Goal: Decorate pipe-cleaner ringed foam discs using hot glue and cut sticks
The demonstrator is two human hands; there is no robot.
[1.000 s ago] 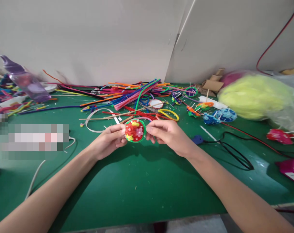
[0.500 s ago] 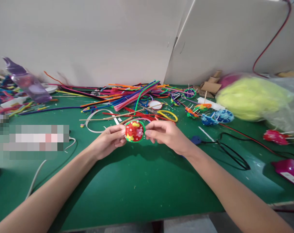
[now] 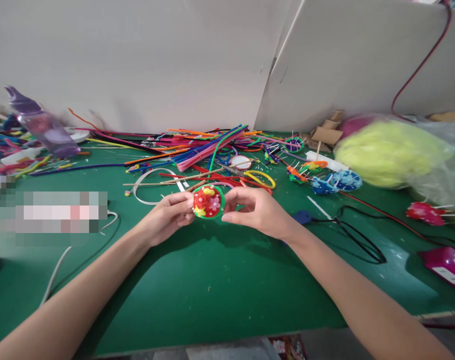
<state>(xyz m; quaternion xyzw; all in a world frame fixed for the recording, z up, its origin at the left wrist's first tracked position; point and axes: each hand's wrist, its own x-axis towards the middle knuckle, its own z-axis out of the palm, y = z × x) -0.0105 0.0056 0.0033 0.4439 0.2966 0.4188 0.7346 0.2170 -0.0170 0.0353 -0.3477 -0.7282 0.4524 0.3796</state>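
A small round red ornament [image 3: 207,202] with a green rim, yellow and pink flowers and white beads is up in front of me, over the green table [image 3: 212,300]. The fingers of my left hand [image 3: 174,212] pinch its left edge. At its right edge is my right hand [image 3: 250,210], with thumb and index finger parted; the fingertips meet or nearly meet the rim, and whether they grip it is unclear. Behind the ornament lie thin wooden sticks [image 3: 167,180], red pipe cleaners [image 3: 227,177] and yellow-handled scissors [image 3: 263,178].
Bundled pipe cleaners [image 3: 212,147] lie along the wall. On the left are a purple bottle [image 3: 47,130] and a white cable [image 3: 58,270]. On the right are blue ornaments [image 3: 345,180], a bag of yellow material [image 3: 388,152], a black cable [image 3: 362,240] and a magenta box [image 3: 447,267].
My right thumb has moved down and away from the index finger, widening the gap between them. The ornament has turned slightly, and my left hand keeps its pinch.
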